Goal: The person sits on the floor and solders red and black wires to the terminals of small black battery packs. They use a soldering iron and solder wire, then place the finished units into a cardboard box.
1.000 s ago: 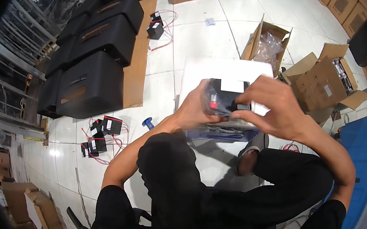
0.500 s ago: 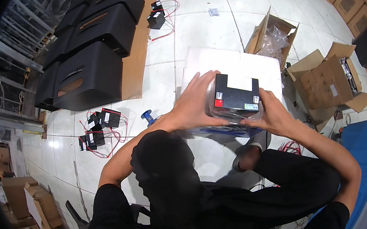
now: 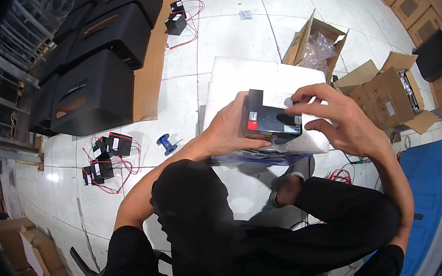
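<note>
A black box-shaped battery (image 3: pixel 270 121) with a red terminal corner and a white label on top sits on a white foam block (image 3: pixel 234 73). My left hand (image 3: pixel 227 125) is closed around the battery's left side, its thumb along the near face. Above the battery's right end is my right hand (image 3: pixel 339 119), its fingers bent and apart, the fingertips near the label. Whether those fingertips touch the top cannot be told. Clear plastic film (image 3: pixel 286 144) shows at the battery's near lower edge.
Black molded cases (image 3: pixel 97 90) stand in rows on cardboard at left. Small black batteries with red wires (image 3: pixel 105 159) and a blue spool (image 3: pixel 166 144) lie on the tiles. Open cartons (image 3: pixel 317 48) stand beyond the foam, and a blue panel (image 3: pixel 422 185) is at right.
My right hand has let go of the battery's right side and risen over its top. My left hand still grips the left side. The view has shifted slightly.
</note>
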`<state>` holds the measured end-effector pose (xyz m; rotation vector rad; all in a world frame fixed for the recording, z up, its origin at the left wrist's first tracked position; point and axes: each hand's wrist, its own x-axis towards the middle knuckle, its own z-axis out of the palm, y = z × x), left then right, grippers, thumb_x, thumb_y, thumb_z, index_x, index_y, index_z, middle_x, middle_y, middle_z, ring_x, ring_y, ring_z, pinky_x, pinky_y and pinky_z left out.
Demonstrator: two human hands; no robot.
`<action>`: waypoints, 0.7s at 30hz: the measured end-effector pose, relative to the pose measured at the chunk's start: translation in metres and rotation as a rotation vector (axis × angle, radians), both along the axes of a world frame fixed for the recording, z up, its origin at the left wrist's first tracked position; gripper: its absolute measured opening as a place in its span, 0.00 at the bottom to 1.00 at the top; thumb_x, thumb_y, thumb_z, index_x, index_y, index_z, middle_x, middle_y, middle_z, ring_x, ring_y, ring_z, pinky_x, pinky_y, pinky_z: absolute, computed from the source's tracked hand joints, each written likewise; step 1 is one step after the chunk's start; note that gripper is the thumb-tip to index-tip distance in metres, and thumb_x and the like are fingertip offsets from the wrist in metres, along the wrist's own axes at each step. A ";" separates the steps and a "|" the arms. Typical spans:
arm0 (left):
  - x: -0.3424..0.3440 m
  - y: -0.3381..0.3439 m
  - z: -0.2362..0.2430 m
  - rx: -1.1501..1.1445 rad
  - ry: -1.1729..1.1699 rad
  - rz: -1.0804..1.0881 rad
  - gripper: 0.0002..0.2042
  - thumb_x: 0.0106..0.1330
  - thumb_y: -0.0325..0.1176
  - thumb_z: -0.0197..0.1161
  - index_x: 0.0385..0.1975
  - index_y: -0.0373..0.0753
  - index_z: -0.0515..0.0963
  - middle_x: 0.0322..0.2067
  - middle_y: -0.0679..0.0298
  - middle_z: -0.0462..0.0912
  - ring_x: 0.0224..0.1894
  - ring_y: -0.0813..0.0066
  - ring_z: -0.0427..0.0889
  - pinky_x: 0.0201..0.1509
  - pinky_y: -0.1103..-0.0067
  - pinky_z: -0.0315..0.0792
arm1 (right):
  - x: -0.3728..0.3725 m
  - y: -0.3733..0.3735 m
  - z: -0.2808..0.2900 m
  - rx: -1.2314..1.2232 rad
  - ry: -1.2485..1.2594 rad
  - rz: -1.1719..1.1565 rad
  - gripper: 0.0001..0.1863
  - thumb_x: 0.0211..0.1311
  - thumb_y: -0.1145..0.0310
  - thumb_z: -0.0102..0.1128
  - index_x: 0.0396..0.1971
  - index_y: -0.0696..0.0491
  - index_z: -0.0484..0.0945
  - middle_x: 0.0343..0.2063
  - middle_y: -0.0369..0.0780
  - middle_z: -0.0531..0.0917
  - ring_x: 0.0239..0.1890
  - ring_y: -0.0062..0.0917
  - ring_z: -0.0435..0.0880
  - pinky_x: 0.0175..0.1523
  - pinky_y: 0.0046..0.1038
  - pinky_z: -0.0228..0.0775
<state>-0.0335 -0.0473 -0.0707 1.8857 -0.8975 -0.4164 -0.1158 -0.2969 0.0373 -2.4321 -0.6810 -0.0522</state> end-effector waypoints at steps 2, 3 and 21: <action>0.000 0.001 0.000 0.012 0.009 0.001 0.46 0.45 0.45 0.82 0.59 0.31 0.59 0.50 0.43 0.77 0.54 0.48 0.79 0.59 0.66 0.71 | 0.005 0.004 -0.004 -0.091 -0.045 0.069 0.21 0.50 0.83 0.66 0.47 0.53 0.84 0.38 0.40 0.84 0.45 0.35 0.82 0.50 0.35 0.78; 0.000 0.001 0.000 0.023 0.012 0.001 0.46 0.45 0.45 0.82 0.58 0.32 0.59 0.50 0.42 0.77 0.54 0.48 0.79 0.59 0.66 0.71 | 0.007 0.004 -0.007 -0.090 -0.091 0.099 0.20 0.50 0.83 0.66 0.46 0.53 0.85 0.38 0.39 0.84 0.45 0.34 0.82 0.49 0.35 0.78; 0.002 0.000 -0.006 -0.031 0.034 -0.008 0.48 0.43 0.45 0.82 0.61 0.34 0.59 0.50 0.44 0.77 0.55 0.48 0.78 0.59 0.66 0.71 | 0.015 -0.006 -0.011 0.345 -0.142 -0.272 0.07 0.60 0.77 0.66 0.38 0.60 0.81 0.32 0.39 0.84 0.32 0.25 0.84 0.38 0.27 0.79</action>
